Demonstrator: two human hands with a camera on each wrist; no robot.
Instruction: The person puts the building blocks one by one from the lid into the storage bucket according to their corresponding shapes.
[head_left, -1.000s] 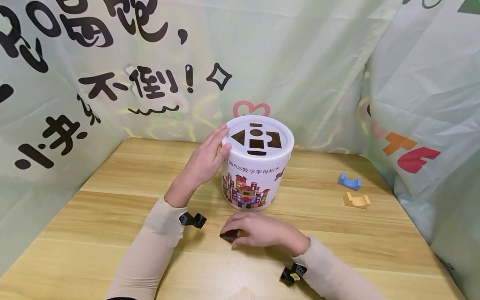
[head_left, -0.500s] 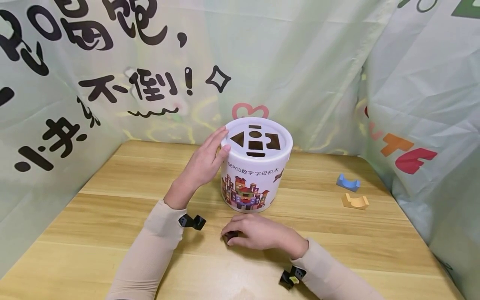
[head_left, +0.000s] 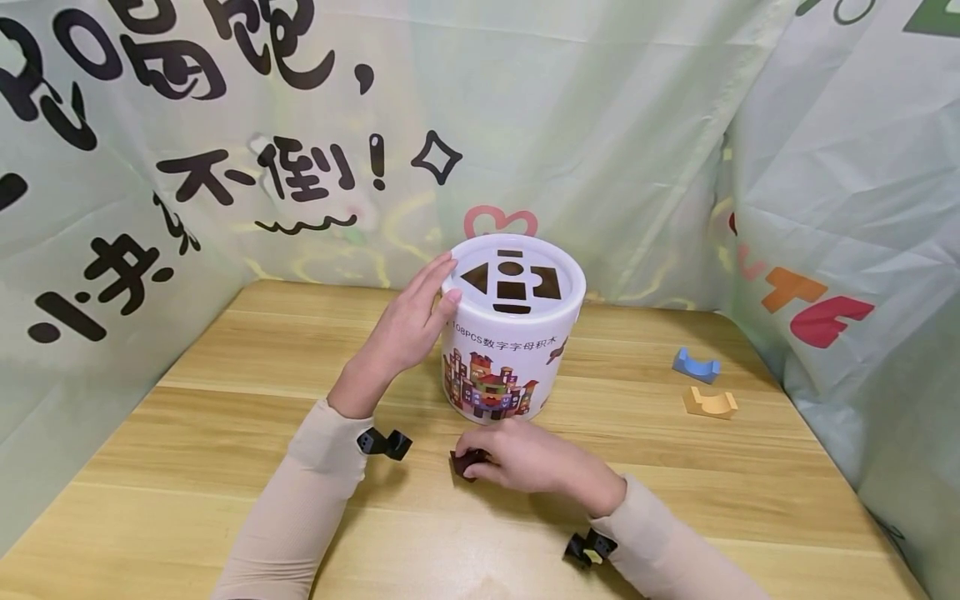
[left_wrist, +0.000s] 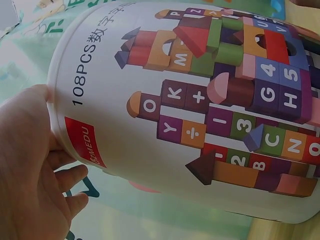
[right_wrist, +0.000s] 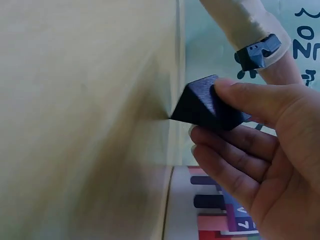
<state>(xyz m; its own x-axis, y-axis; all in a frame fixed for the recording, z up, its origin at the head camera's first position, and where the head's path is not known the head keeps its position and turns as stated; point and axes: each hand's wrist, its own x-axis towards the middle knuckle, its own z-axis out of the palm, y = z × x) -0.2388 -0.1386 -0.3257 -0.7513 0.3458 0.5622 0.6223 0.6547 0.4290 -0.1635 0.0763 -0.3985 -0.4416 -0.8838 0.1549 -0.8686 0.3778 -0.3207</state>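
Observation:
A white block bucket [head_left: 498, 333] with shaped holes in its lid stands upright in the middle of the table. My left hand [head_left: 408, 325] rests on the left side of its rim, fingers extended along the edge and thumb near the front; the left wrist view also shows the printed bucket wall [left_wrist: 115, 130]. In front of the bucket, my right hand [head_left: 525, 458] pinches a dark triangular block [right_wrist: 207, 102] between thumb and fingers. One corner of that block points down right at the tabletop, and the hand covers part of it.
On the right of the wooden table [head_left: 225, 467] lie a blue block [head_left: 697, 366] and a yellow block [head_left: 709, 403], both with a curved notch. A printed fabric curtain [head_left: 600, 125] encloses the back and sides, close behind the bucket.
The right hand has turned the dark triangular block and shifted it slightly right and towards the bucket. The left hand keeps its place on the rim, and the notched blocks lie where they were.

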